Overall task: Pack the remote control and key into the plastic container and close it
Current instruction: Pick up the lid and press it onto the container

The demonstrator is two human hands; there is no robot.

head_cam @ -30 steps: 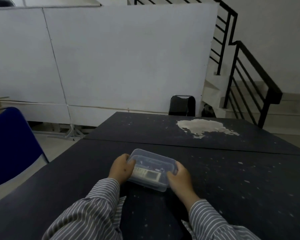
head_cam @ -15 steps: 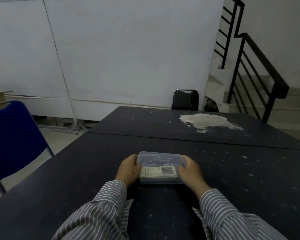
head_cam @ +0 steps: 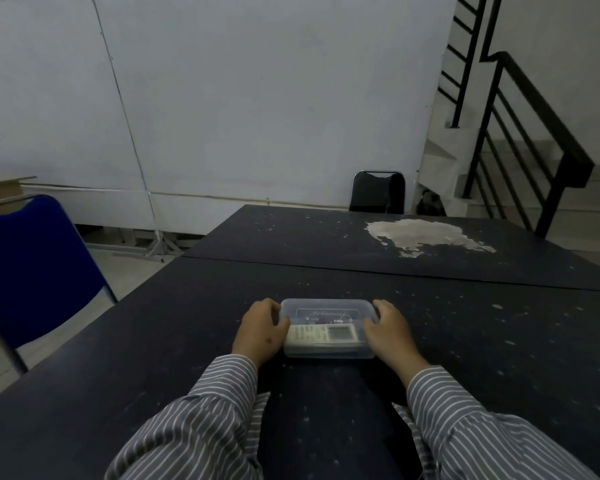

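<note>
The clear rectangular plastic container (head_cam: 328,329) stands on the dark speckled worktop (head_cam: 465,341) with its lid on. The white remote control (head_cam: 321,333) lies inside, and a small key (head_cam: 340,320) is behind it, not clearly seen. The left hand (head_cam: 261,332) grips the container's left end, and the right hand (head_cam: 388,332) grips its right end.

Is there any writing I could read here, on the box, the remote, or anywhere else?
"Selamat", or something close to it: cursive script on the dark label on the plastic container lid; blurred, so the reading is uncertain.
Remote control inside the container: its buttons and screen may carry markings, but all are too small to read.
Nothing else in view, table and wall included, shows any text.
</note>
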